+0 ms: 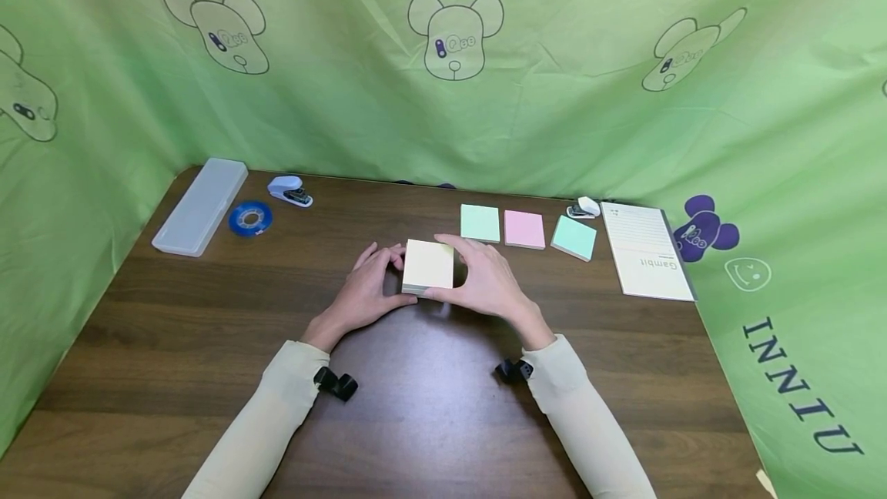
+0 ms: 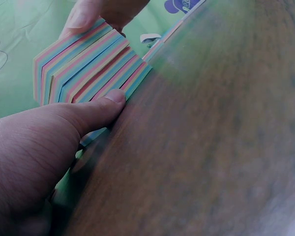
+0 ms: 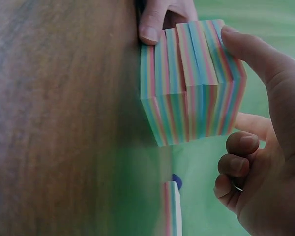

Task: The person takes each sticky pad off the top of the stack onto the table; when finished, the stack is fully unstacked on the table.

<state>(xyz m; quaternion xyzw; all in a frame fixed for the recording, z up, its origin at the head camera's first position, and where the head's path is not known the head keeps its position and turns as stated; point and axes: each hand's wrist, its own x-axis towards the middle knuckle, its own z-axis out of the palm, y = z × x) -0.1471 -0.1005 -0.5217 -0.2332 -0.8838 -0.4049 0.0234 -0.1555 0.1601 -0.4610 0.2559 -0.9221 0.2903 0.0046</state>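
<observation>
A stack of sticky note pads (image 1: pixel 428 262), pale yellow on top, stands on the table between the hands. Its sides show colored stripes of blue, pink, green and yellow, and in the right wrist view the layers of the stack (image 3: pixel 194 78) sit slightly out of line. My left hand (image 1: pixel 360 291) holds the lower part, its thumb on the near side close to the tabletop. Higher up, my right hand (image 1: pixel 488 276) grips the top pads between thumb and index finger. That hand's other fingers (image 3: pixel 236 164) are curled beside the stack.
Behind and to the right lie green (image 1: pixel 480 222), pink (image 1: pixel 524 229) and mint (image 1: pixel 574 238) note pads, a white stapler (image 1: pixel 584 208) and a notebook (image 1: pixel 644 252). At the back left are blue tape (image 1: pixel 251 219), another stapler (image 1: pixel 289 191) and a translucent case (image 1: pixel 201 206). A green curtain (image 1: pixel 554 122) borders the table.
</observation>
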